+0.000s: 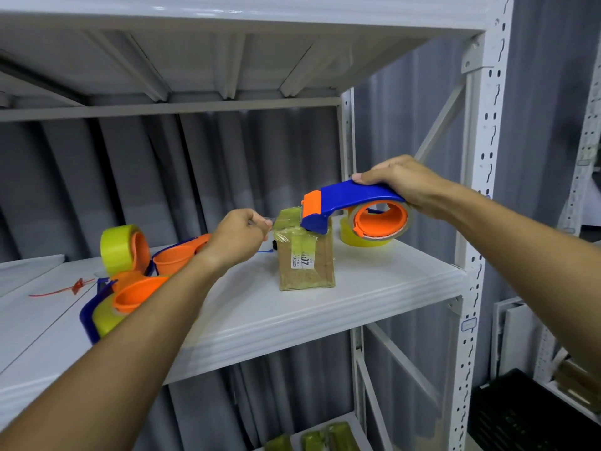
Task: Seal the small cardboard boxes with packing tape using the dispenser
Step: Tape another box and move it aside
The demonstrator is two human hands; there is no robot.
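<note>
A small cardboard box (307,262), taped and bearing a white label, stands upright on the white shelf (374,288). My right hand (400,183) grips the blue and orange tape dispenser (351,203), whose orange front end rests on the box's top. A clear tape roll sits on its orange hub. My left hand (240,234) pinches the loose end of tape at the box's top left edge.
Two more dispensers with yellow-green tape rolls (125,249) and orange hubs (136,294) lie at the shelf's left. A yellow roll (364,239) sits behind the held dispenser. A red tie (65,288) lies far left. Taped boxes (325,437) rest on the lower shelf. White upright post (481,222) at right.
</note>
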